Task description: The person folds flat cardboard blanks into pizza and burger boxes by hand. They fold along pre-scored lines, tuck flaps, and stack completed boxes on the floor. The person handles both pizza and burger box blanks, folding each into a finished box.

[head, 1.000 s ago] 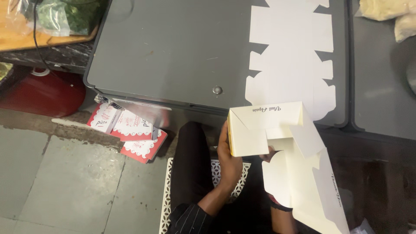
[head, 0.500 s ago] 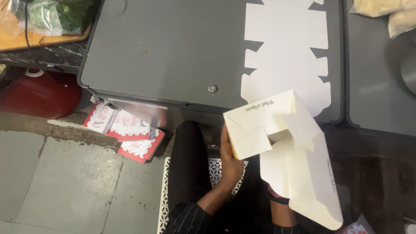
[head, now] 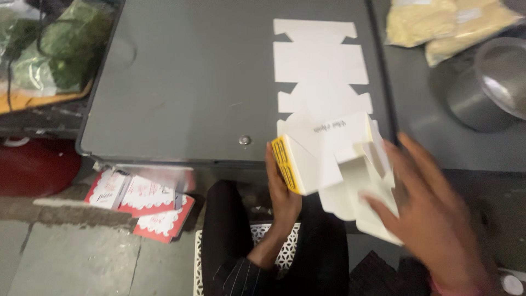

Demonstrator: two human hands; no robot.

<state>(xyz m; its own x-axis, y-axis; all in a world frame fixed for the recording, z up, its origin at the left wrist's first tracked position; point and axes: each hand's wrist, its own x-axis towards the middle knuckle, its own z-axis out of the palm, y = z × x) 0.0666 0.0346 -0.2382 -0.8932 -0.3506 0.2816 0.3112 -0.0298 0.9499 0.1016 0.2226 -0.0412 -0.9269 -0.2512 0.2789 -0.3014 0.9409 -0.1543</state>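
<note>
The broad grey metal tabletop (head: 192,82) fills the upper part of the view, smooth and matt, with a small round silver fitting (head: 245,140) near its near edge. Flat on it, towards its right edge, lies a white die-cut cardboard blank (head: 320,66) with notched flaps. Just past the near edge, partly over the person's lap, is the half-folded white cardboard box (head: 334,164), its thin walls standing at angles, one end panel printed yellow, and a flap hanging open at the lower right. The right hand (head: 433,219) is large and blurred in the foreground, fingers spread wide, its fingertips touching the box's loose flap. The left hand (head: 282,192) is curled around the box's yellow end, gripping that side with thumb and fingers pressed against the card. Beyond the tabletop's right edge stand a round steel pot (head: 493,82) and clear plastic bags of pale yellow grain (head: 438,24). Beyond the left edge sit leafy greens in a clear bag (head: 55,49), and on the stone floor below lie red-and-white printed cards (head: 142,203).
</note>
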